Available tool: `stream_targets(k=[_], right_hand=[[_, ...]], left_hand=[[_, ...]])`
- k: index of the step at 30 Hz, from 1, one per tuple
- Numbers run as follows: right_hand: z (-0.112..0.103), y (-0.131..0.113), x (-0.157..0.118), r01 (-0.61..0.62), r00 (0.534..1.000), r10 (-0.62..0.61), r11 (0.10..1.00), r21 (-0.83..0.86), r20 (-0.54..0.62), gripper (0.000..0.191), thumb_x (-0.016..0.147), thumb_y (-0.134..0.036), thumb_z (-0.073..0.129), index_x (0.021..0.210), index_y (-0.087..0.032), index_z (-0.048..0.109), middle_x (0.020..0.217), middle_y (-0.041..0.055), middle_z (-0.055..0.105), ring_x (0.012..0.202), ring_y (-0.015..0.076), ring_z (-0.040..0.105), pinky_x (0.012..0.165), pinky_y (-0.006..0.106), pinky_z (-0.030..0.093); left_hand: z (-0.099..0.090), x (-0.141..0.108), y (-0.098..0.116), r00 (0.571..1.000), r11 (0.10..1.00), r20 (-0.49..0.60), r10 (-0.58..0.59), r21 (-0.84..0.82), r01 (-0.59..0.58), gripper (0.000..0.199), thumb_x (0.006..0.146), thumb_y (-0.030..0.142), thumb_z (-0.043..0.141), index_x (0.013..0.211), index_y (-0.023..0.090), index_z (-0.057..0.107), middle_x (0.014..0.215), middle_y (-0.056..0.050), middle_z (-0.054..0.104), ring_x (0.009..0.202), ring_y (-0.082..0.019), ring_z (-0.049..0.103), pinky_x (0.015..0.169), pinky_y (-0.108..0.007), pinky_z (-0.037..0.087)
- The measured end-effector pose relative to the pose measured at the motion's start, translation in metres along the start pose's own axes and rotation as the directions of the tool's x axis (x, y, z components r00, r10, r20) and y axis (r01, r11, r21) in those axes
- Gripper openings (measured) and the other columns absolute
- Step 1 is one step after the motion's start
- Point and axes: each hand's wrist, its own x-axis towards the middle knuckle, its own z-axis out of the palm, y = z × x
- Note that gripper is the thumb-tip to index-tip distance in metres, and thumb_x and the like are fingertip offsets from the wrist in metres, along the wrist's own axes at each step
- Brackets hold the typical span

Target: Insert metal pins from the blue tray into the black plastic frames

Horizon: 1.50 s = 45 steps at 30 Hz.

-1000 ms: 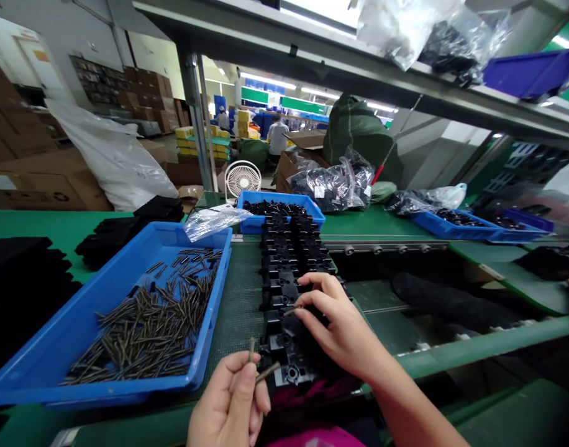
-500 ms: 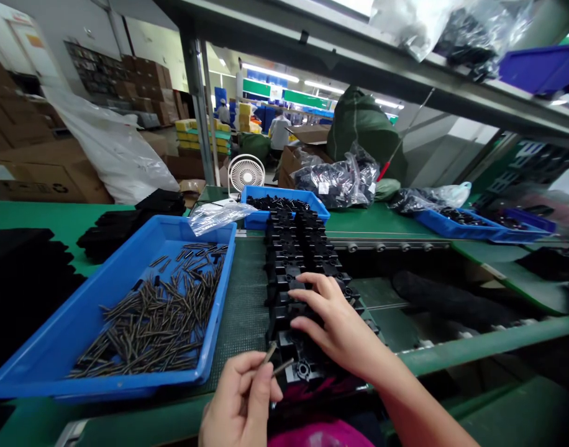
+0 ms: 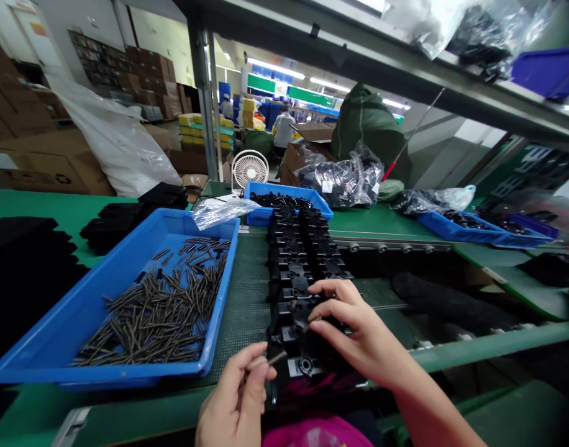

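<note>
My left hand [image 3: 240, 388] is closed, thumb against fingers, on thin brownish metal pins [image 3: 276, 358]; one sticks out toward the right. My right hand [image 3: 352, 326] hovers over two rows of black plastic parts [image 3: 289, 273], thumb and forefinger pinched on a small brownish piece that looks like the end of another pin. Its other fingers are curled above the parts. The nearest black part has a round socket [image 3: 306, 365] on top. To the left, a blue tray [image 3: 37, 347] holds a heap of similar pins [image 3: 163, 316].
Behind the rows stands a blue bin [image 3: 261, 214] of small black pieces, with a plastic bag [image 3: 222, 211] beside it. Black stacks [image 3: 28, 267] lie at left. A white fan [image 3: 250, 169] and bagged parts [image 3: 340, 180] stand further back. A metal shelf [image 3: 359, 62] crosses overhead.
My right hand has moved slightly right and pinched a small piece over the rows. Two pins stuck out of my left hand before; one shows now.
</note>
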Motion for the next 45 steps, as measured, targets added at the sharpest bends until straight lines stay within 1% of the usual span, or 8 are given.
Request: stream_targets(k=[7, 13, 22, 26, 31, 36, 39, 45], right_hand=[[0.015, 0.007, 0.000, 0.015, 0.999, -0.013, 0.999, -0.050, 0.037, 0.007, 0.089, -0.018, 0.056, 0.089, -0.022, 0.062, 0.122, 0.0067, 0.048, 0.117, 0.0220, 0.042, 0.098, 0.041, 0.040], [0.013, -0.011, -0.005, 0.013, 0.995, -0.010, 0.999, -0.034, 0.100, 0.022, 0.089, -0.024, 0.057, 0.111, -0.024, 0.057, 0.132, 0.0084, 0.040, 0.124, 0.0232, 0.036, 0.102, 0.041, 0.038], [0.027, -0.031, -0.007, 0.072, 0.987, -0.087, 0.991, 0.113, 0.135, 0.011, 0.094, -0.020, 0.046, 0.087, -0.021, 0.055, 0.126, 0.0081, 0.043, 0.122, 0.0215, 0.038, 0.098, 0.035, 0.040], [0.031, -0.023, -0.009, 0.114, 0.985, -0.131, 0.983, 0.141, 0.115, 0.012, 0.093, -0.019, 0.046, 0.085, -0.022, 0.054, 0.122, 0.0085, 0.044, 0.121, 0.0220, 0.039, 0.094, 0.033, 0.042], [0.025, -0.018, -0.008, 0.079, 0.993, -0.093, 0.982, 0.174, 0.073, 0.014, 0.094, -0.018, 0.044, 0.085, -0.022, 0.054, 0.117, 0.0074, 0.046, 0.118, 0.0200, 0.041, 0.092, 0.030, 0.041], [0.025, -0.016, -0.007, 0.073, 0.992, -0.091, 0.980, 0.185, 0.090, 0.014, 0.094, -0.018, 0.044, 0.085, -0.021, 0.054, 0.118, 0.0079, 0.046, 0.119, 0.0208, 0.040, 0.094, 0.032, 0.040], [0.026, -0.016, -0.007, 0.077, 0.991, -0.097, 0.979, 0.189, 0.097, 0.013, 0.095, -0.019, 0.045, 0.086, -0.021, 0.054, 0.120, 0.0079, 0.045, 0.119, 0.0208, 0.040, 0.095, 0.033, 0.039], [0.025, -0.017, -0.007, 0.074, 0.990, -0.096, 0.978, 0.193, 0.107, 0.013, 0.095, -0.019, 0.044, 0.086, -0.021, 0.053, 0.121, 0.0075, 0.043, 0.119, 0.0202, 0.039, 0.096, 0.033, 0.038]], left_hand=[[0.003, 0.000, 0.000, 0.997, 0.993, -0.032, -0.063, -0.105, 0.060, 0.037, 0.075, 0.052, 0.063, 0.095, 0.021, 0.069, 0.070, -0.003, 0.071, 0.053, -0.014, 0.062, 0.050, -0.019, 0.053], [0.004, -0.001, -0.002, 0.997, 0.981, -0.036, -0.074, -0.180, 0.067, 0.031, 0.073, 0.045, 0.069, 0.094, 0.022, 0.069, 0.082, -0.005, 0.074, 0.061, -0.016, 0.067, 0.052, -0.020, 0.056], [0.011, -0.013, 0.003, 0.991, 0.990, -0.115, 0.063, -0.115, -0.076, 0.021, 0.079, 0.044, 0.062, 0.089, 0.026, 0.069, 0.076, -0.001, 0.071, 0.069, -0.016, 0.066, 0.068, -0.024, 0.052], [0.007, -0.010, 0.010, 0.989, 0.968, -0.110, -0.104, -0.238, 0.075, 0.032, 0.086, 0.050, 0.050, 0.097, 0.022, 0.063, 0.046, 0.006, 0.054, 0.045, -0.012, 0.052, 0.055, -0.021, 0.045], [-0.016, 0.008, 0.013, 0.930, 0.904, -0.281, -0.237, -0.415, 0.105, 0.032, 0.087, 0.048, 0.050, 0.102, 0.021, 0.058, 0.041, 0.010, 0.039, 0.042, -0.009, 0.038, 0.045, -0.016, 0.034], [-0.025, 0.014, 0.012, 1.000, 0.985, 0.006, -0.006, -0.174, 0.007, 0.027, 0.087, 0.042, 0.053, 0.096, 0.022, 0.068, 0.075, -0.002, 0.067, 0.067, -0.014, 0.060, 0.063, -0.021, 0.049], [-0.022, 0.014, 0.013, 0.956, 0.982, 0.225, 0.189, -0.044, -0.184, 0.023, 0.089, 0.035, 0.052, 0.097, 0.026, 0.071, 0.098, -0.004, 0.068, 0.091, -0.018, 0.062, 0.080, -0.024, 0.049], [-0.017, 0.013, 0.014, 0.935, 0.968, 0.284, 0.214, 0.069, -0.243, 0.014, 0.085, 0.036, 0.059, 0.092, 0.026, 0.066, 0.089, -0.001, 0.066, 0.082, -0.016, 0.061, 0.072, -0.024, 0.049]])
